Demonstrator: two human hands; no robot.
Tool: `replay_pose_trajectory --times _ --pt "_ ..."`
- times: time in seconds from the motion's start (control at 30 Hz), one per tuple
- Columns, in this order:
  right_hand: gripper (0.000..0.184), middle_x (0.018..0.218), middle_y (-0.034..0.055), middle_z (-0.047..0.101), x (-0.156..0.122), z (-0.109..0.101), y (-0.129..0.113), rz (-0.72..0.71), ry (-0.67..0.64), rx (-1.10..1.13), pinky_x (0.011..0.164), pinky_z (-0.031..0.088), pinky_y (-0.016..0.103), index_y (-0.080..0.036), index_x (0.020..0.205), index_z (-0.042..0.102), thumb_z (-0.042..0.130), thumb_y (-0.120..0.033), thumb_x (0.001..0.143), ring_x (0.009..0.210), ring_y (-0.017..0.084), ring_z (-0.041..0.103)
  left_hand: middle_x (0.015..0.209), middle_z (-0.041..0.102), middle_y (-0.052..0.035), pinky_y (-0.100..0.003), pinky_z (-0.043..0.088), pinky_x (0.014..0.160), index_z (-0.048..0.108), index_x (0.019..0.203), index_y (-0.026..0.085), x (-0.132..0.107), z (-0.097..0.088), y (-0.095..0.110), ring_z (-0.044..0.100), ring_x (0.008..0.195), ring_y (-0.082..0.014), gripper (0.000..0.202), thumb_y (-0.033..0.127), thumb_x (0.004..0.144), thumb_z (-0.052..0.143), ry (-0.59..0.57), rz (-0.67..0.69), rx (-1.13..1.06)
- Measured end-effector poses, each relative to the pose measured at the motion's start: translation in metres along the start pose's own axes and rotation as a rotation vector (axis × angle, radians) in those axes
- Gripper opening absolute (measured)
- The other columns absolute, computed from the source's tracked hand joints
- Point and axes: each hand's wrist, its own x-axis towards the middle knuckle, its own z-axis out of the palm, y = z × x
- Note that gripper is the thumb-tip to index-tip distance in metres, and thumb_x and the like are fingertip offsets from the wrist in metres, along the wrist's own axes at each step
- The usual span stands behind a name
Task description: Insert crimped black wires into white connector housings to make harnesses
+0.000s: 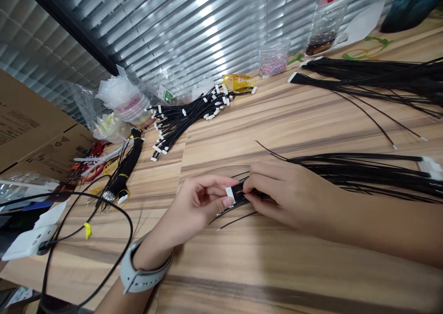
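Note:
My left hand (204, 198) pinches a small white connector housing (230, 195) between thumb and fingers. Black wires run from the connector to the right, under my right hand (277, 189). Its fingertips are pressed together on the wires just behind the connector; which wire they grip is hidden. A bundle of loose black wires (377, 168) lies beneath and beyond my right hand, with a white connector at its right end. Several bare wire ends with metal tips (218, 229) poke out below the connector.
Black cables with white connectors (194, 118) are piled at the back. More wire bundles (367, 79) lie at the back right, near a clear tub (274, 58) and a bottle (327, 23). On the left are a power strip (31, 241), a looped black cord (129, 231) and a cardboard box (31, 129).

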Motion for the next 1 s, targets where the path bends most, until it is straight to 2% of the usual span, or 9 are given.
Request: replay_pose_trajectory --times 0.13,0.23,0.37,0.47,0.63,0.77,1.0 --pt "0.010 0.069 0.0014 0.053 0.003 -0.002 -0.002 0.133 -0.100 0.122 0.055 0.034 0.023 -0.015 0.074 0.055 0.049 -0.012 0.081 0.062 0.012 0.046 0.075 0.067 -0.0037 -0.020 0.042 0.059 0.067 0.097 0.015 -0.002 0.002 0.000 0.056 0.066 -0.0107 0.022 0.017 0.075 0.065 -0.003 0.014 0.095" --pt "0.010 0.071 0.0013 0.053 0.002 -0.003 -0.002 0.196 -0.158 0.177 0.057 0.034 0.023 -0.015 0.073 0.054 0.048 -0.012 0.081 0.065 0.012 0.047 0.079 0.068 -0.0055 -0.022 0.044 0.063 0.066 0.100 0.014 -0.002 0.002 -0.001 0.058 0.072 -0.0134 0.023 0.018 0.077 0.063 -0.006 0.011 0.166" --pt "0.011 0.075 0.0024 0.055 0.002 -0.004 -0.002 0.231 -0.199 0.227 0.060 0.036 0.024 -0.016 0.073 0.053 0.046 -0.013 0.082 0.069 0.013 0.048 0.082 0.067 -0.0067 -0.024 0.046 0.065 0.066 0.103 0.016 -0.002 0.003 -0.001 0.060 0.080 -0.0175 0.024 0.018 0.080 0.059 -0.029 0.068 0.291" --pt "0.013 0.073 0.0035 0.055 0.002 -0.002 -0.004 0.234 -0.180 0.183 0.060 0.036 0.025 -0.015 0.073 0.052 0.044 -0.013 0.083 0.067 0.014 0.048 0.082 0.068 -0.0062 -0.024 0.045 0.063 0.065 0.104 0.016 -0.002 0.004 -0.002 0.059 0.075 -0.0159 0.025 0.017 0.080 0.057 -0.033 0.091 0.320" --pt "0.017 0.073 0.0061 0.055 -0.001 0.003 -0.004 0.094 -0.044 -0.008 0.063 0.037 0.028 -0.014 0.073 0.052 0.041 -0.011 0.086 0.068 0.017 0.047 0.067 0.063 -0.0005 -0.019 0.042 0.056 0.064 0.101 0.016 0.000 0.005 -0.004 0.054 0.061 -0.0099 0.024 0.017 0.078 0.062 0.023 0.063 0.172" --pt "0.016 0.075 0.0069 0.055 -0.004 0.008 0.002 -0.018 -0.010 -0.117 0.064 0.037 0.029 -0.013 0.078 0.054 0.041 -0.008 0.085 0.069 0.017 0.047 0.059 0.056 0.0038 -0.017 0.037 0.051 0.064 0.097 0.017 0.005 0.005 -0.008 0.047 0.052 -0.0060 0.020 0.017 0.076 0.064 0.037 0.038 0.029" --pt "0.019 0.071 0.0066 0.053 -0.007 0.009 0.009 0.007 -0.010 -0.168 0.062 0.036 0.028 -0.011 0.077 0.055 0.037 -0.004 0.083 0.065 0.016 0.043 0.053 0.049 0.0068 -0.015 0.027 0.041 0.060 0.093 0.015 0.011 0.004 -0.014 0.037 0.043 -0.0029 0.019 0.019 0.075 0.066 0.005 -0.077 -0.111"
